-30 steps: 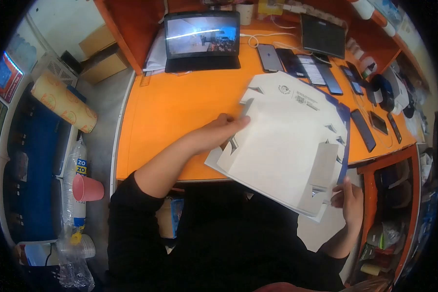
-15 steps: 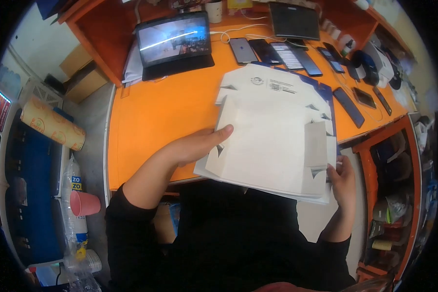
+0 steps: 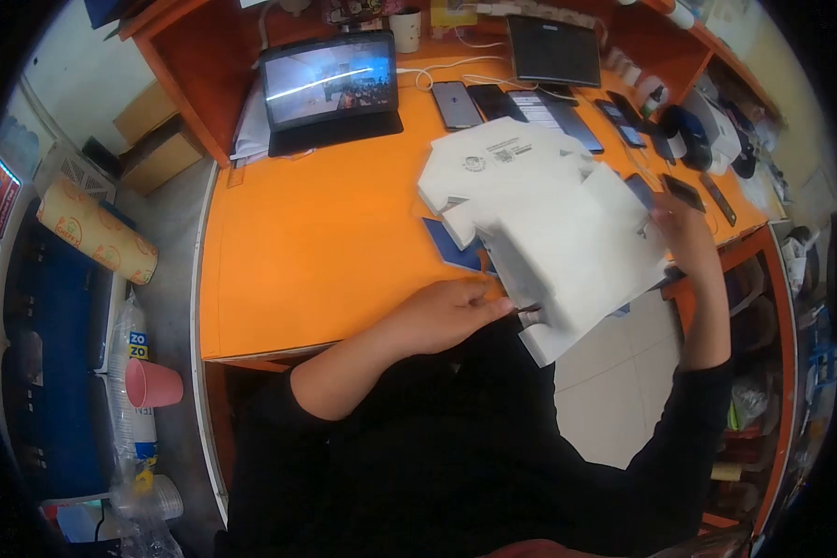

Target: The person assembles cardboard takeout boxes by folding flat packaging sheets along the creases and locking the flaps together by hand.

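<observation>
A flat white cardboard sheet (image 3: 567, 242) with cut flaps and a small printed logo lies tilted over the front right of the orange desk, partly past its edge. Beneath it a dark blue piece (image 3: 456, 246) shows at the left. My left hand (image 3: 456, 314) pinches the sheet's lower left flap between thumb and fingers. At the sheet's right edge, my right hand (image 3: 684, 228) grips the cardboard, its fingertips partly hidden.
On the orange desk (image 3: 298, 251) stand a lit tablet (image 3: 330, 84) and a dark tablet (image 3: 553, 51). Several phones, cables and a cup (image 3: 405, 30) are at the back. A pink cup (image 3: 153, 383) is at left; an orange shelf is at right.
The white sheet has turned, its right side swinging up and away and its lower corner now nearer me. My right hand has risen along it; my left hand has moved right and closer to me.
</observation>
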{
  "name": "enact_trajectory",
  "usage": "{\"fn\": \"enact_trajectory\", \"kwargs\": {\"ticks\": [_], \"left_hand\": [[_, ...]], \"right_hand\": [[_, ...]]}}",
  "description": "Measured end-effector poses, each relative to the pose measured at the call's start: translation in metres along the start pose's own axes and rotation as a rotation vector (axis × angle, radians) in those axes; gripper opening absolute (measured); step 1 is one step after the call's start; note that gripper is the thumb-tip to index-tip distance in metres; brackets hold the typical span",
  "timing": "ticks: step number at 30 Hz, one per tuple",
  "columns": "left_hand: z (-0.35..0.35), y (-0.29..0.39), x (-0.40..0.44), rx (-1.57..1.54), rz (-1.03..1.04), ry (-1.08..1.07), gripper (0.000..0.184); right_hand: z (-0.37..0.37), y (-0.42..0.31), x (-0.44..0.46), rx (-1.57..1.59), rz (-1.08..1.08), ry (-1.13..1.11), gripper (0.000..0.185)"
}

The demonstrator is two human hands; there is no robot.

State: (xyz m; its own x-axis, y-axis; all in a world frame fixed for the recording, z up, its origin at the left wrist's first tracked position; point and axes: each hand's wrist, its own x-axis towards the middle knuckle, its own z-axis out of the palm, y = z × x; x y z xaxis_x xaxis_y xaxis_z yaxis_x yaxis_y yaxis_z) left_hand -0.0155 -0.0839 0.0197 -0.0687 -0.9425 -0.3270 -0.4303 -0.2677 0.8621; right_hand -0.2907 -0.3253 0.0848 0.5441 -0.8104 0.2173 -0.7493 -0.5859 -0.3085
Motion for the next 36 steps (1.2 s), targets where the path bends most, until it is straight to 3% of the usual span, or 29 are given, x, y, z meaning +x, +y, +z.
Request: {"fn": "enact_trajectory", "kwargs": {"ticks": [3,5,9,10,17,19,24,27,30,33,36], "left_hand": [[0.005,-0.010,-0.001,-0.049,0.160,0.085,0.058],[0.012,-0.013,0.004,-0.042,0.172,0.019,0.058],[0.039,-0.012,0.014,-0.258,0.131,0.004,0.065],[0.042,-0.016,0.018,-0.233,0.147,-0.062,0.080],[0.057,0.002,0.036,-0.322,0.090,-0.233,0.091],[0.062,0.002,0.047,-0.410,0.127,-0.267,0.092],[0.062,-0.001,0.054,-0.399,0.148,-0.262,0.080],[0.050,-0.007,0.036,-0.370,0.144,-0.288,0.070],[0.041,-0.018,0.012,-0.427,0.147,-0.287,0.062],[0.031,-0.024,-0.013,-0.479,0.159,-0.234,0.057],[0.021,-0.029,-0.032,-0.482,0.178,-0.182,0.053]], "right_hand": [[0.024,-0.051,-0.020,0.444,-0.109,-0.155,0.030],[0.030,-0.097,-0.041,0.532,-0.107,-0.278,0.033],[0.043,-0.125,-0.043,0.423,-0.163,-0.305,0.037],[0.045,-0.125,-0.039,0.422,-0.132,-0.344,0.037],[0.058,-0.097,-0.009,0.604,-0.015,-0.596,0.035],[0.051,-0.100,-0.008,0.526,-0.033,-0.564,0.031],[0.051,-0.085,-0.008,0.511,0.046,-0.354,0.030],[0.055,-0.072,-0.007,0.477,0.074,-0.336,0.031],[0.042,-0.074,-0.004,0.509,0.193,-0.570,0.030],[0.052,-0.062,0.000,0.840,0.364,-0.547,0.032],[0.070,-0.041,0.007,1.060,0.237,-0.646,0.037]]}}
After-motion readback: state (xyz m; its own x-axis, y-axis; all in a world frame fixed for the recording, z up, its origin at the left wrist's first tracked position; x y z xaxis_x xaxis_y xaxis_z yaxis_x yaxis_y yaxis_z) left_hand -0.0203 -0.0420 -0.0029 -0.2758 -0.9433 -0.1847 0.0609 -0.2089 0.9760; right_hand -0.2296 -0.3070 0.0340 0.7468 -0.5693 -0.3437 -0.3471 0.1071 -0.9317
